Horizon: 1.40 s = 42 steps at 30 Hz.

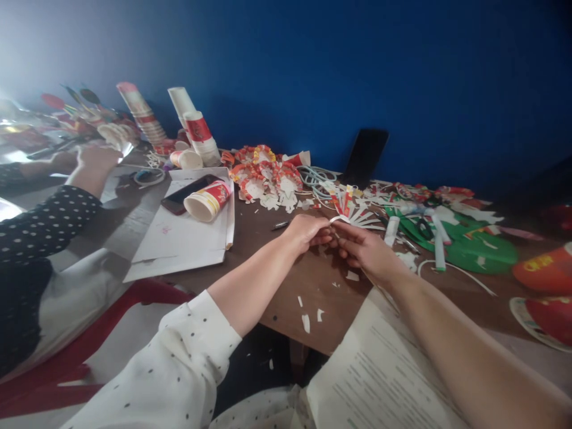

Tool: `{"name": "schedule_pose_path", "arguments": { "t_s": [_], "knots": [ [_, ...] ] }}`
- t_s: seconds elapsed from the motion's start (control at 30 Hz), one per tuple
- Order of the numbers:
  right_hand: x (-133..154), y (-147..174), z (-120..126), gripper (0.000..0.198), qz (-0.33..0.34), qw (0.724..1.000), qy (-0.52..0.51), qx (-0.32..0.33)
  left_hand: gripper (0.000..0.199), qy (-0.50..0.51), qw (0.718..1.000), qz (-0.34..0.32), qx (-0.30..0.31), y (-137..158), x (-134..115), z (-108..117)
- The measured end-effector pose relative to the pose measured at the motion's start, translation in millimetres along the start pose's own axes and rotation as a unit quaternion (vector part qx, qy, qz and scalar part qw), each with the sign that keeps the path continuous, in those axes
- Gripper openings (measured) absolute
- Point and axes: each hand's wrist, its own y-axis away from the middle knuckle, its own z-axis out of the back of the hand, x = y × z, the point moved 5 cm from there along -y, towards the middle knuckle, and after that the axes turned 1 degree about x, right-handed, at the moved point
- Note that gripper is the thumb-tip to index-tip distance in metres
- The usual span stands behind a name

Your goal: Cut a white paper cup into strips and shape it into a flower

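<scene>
Toward the desk's (324,283) far-left corner, a paper cup (209,201) lies sidelong on a white board (181,245). Rightward, nearer the far edge than the near, the left hand (311,231) and right hand (369,247) pinch a fringed paper piece (361,217) between closed fingers, presumably keeping its strips splayed free.

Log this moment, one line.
left hand: holding red-and-white fringed paper piece; right hand: same piece; beyond: flat black phone, blue wall

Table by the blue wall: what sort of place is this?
Probably a paper-craft workspace: stacked paper cups, white paper scraps on the table, and fanned paper strips suggest it.
</scene>
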Motion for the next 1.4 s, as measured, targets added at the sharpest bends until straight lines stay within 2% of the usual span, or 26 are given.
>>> {"name": "schedule_pose_path", "arguments": {
  "t_s": [0.2,0.53,0.73,0.93,1.4],
  "knots": [
    [2.4,1.2,4.2,0.061,-0.01,1.0,-0.025,-0.007,0.01,0.005,1.0,-0.002,0.028,2.2,-2.7,-1.1],
    [3.1,2.8,4.2,0.061,-0.018,1.0,0.004,-0.011,0.012,-0.009,1.0,0.007,0.021,0.7,0.8,0.0],
    [6.4,5.6,5.5,0.061,-0.017,0.999,0.017,-0.022,0.012,0.007,0.998,0.019,0.066,1.2,-1.0,-1.1],
    [5.8,7.7,7.1,0.062,-0.036,0.999,-0.03,-0.025,0.011,0.004,0.997,0.016,0.08,1.1,-2.1,-0.4],
    [5.3,7.7,1.2,0.064,-0.021,0.998,-0.05,-0.022,0.01,-0.063,0.997,-0.01,0.045,-1.6,-1.0,4.8]
  ]
}}
